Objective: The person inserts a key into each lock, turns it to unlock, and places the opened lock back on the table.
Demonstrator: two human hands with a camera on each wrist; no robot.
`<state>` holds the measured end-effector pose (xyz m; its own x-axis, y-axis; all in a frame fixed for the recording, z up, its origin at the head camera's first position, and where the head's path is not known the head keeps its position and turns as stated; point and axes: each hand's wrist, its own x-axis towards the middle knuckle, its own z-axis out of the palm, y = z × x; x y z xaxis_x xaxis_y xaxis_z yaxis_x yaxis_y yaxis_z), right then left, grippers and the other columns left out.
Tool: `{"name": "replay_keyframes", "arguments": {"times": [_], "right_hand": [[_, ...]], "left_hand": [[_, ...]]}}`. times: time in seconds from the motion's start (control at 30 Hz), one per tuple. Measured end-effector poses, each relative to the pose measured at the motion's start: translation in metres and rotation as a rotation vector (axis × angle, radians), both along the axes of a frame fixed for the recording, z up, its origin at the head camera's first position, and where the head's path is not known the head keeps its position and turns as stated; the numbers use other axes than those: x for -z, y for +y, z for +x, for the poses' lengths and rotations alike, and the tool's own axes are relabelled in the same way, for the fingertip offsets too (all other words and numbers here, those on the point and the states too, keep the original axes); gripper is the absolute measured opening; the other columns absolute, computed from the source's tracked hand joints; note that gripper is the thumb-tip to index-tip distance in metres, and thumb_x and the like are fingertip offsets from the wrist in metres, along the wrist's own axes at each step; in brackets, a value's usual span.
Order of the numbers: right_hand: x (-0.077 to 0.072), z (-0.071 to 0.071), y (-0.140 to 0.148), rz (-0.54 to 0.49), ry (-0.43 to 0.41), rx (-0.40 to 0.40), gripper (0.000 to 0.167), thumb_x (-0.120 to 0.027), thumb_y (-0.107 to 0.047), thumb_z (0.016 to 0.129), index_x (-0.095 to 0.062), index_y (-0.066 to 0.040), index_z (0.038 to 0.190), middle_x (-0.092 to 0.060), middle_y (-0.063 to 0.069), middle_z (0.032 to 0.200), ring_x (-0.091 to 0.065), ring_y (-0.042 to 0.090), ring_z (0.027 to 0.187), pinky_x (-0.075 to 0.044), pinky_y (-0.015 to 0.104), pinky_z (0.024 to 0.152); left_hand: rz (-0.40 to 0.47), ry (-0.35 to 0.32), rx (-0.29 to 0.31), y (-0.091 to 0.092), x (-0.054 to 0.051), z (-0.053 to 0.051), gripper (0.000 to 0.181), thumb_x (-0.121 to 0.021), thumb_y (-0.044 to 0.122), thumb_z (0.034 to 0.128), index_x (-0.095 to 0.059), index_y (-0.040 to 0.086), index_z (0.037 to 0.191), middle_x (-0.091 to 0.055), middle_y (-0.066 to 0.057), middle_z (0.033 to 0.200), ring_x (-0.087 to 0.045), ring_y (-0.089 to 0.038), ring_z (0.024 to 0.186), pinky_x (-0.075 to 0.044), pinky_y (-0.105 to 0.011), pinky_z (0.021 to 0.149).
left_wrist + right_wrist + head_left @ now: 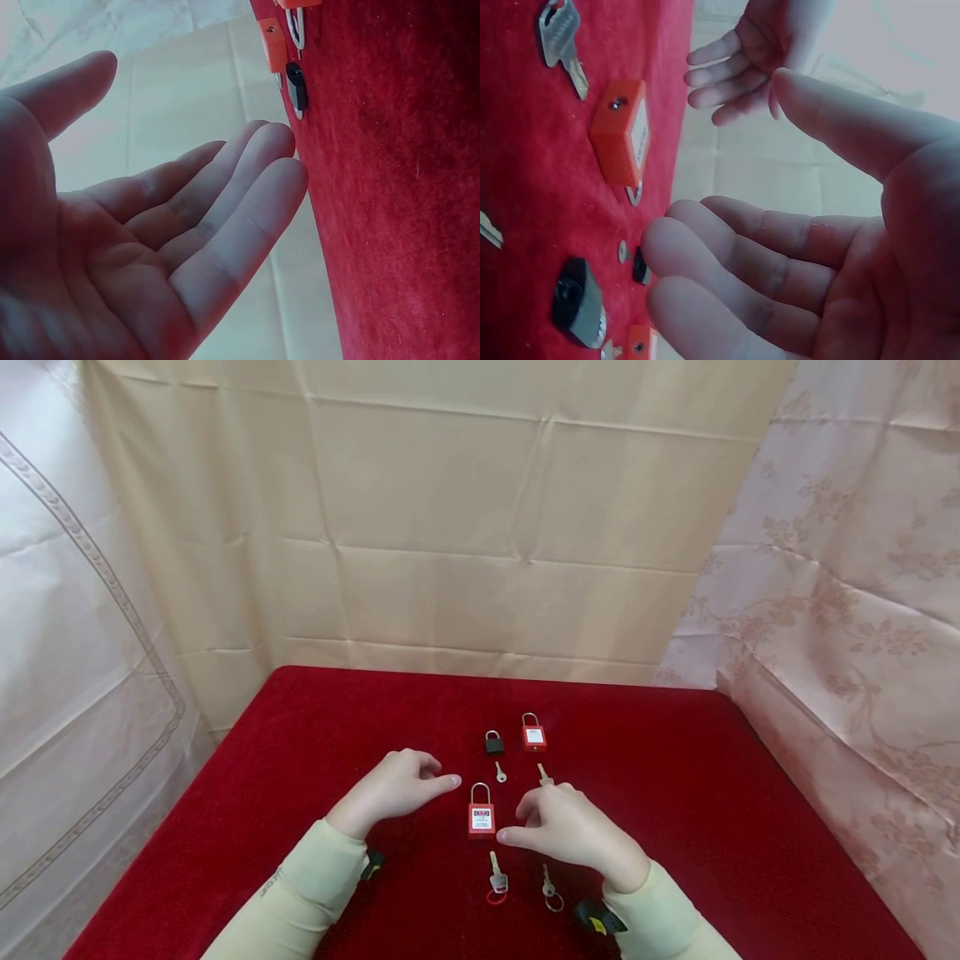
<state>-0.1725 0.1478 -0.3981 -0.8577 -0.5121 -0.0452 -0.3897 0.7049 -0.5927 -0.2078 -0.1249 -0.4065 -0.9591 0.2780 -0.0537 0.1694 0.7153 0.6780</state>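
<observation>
My left hand hovers left of the nearer red padlock, thumb pointing toward it and fingers loosely bent. On that padlock's other side is my right hand, its thumb tip close to the lock body. Both palms are bare, as the wrist views show. Farther back sit a small black padlock and a second red padlock. A larger dark padlock appears in the right wrist view; in the head view my right hand seems to hide it.
Toward me lie a key with a red ring and a key with a metal ring. A small key and another key lie farther back. Red cloth covers the table; curtains hang around it.
</observation>
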Motion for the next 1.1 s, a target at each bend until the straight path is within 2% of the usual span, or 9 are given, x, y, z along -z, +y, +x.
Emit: {"name": "replay_keyframes", "arguments": {"times": [0.17,0.3,0.57,0.83,1.1], "right_hand": [[0.007,0.001,-0.005,0.017,-0.01,-0.045,0.023,-0.081,-0.037,0.086,-0.075,-0.015,0.081,-0.061,-0.013,0.06,-0.054,0.006,0.052,-0.048,0.028,0.05],[0.013,0.0,-0.008,0.018,-0.052,-0.066,0.022,-0.081,-0.036,0.086,-0.073,-0.018,0.077,-0.058,-0.012,0.054,-0.048,0.006,0.046,-0.044,0.026,0.046],[0.019,0.002,-0.012,0.066,-0.069,-0.075,0.032,-0.082,-0.036,0.084,-0.065,-0.022,0.061,-0.049,-0.01,0.046,-0.04,0.007,0.042,-0.033,0.024,0.042],[0.022,0.005,-0.018,0.16,-0.037,-0.087,0.036,-0.084,-0.038,0.079,-0.061,-0.023,0.057,-0.048,-0.011,0.047,-0.044,0.007,0.05,-0.034,0.025,0.042],[0.025,0.007,-0.02,0.192,-0.044,-0.116,0.034,-0.084,-0.037,0.079,-0.061,-0.024,0.057,-0.049,-0.014,0.046,-0.045,0.007,0.044,-0.035,0.026,0.041]], "left_hand": [[-0.011,-0.003,0.004,0.0,0.002,-0.001,0.045,-0.074,0.044,0.0914,-0.075,0.004,0.111,-0.073,-0.006,0.103,-0.067,-0.017,0.085,-0.057,-0.041,0.078],[-0.009,-0.013,0.011,0.001,0.003,0.0,0.039,-0.074,0.043,0.0914,-0.076,0.006,0.105,-0.072,-0.003,0.096,-0.065,-0.015,0.08,-0.056,-0.039,0.073],[-0.006,-0.041,0.026,0.003,0.003,0.002,0.037,-0.075,0.042,0.091,-0.077,0.007,0.101,-0.072,-0.001,0.091,-0.063,-0.014,0.075,-0.055,-0.036,0.068],[-0.031,-0.047,0.05,0.009,0.01,0.003,0.038,-0.074,0.043,0.091,-0.077,0.006,0.097,-0.069,0.001,0.081,-0.061,-0.015,0.07,-0.053,-0.035,0.063],[-0.038,-0.052,0.082,0.013,0.015,0.003,0.037,-0.073,0.044,0.0914,-0.077,0.007,0.094,-0.066,0.003,0.073,-0.059,-0.015,0.065,-0.051,-0.033,0.06]]}}
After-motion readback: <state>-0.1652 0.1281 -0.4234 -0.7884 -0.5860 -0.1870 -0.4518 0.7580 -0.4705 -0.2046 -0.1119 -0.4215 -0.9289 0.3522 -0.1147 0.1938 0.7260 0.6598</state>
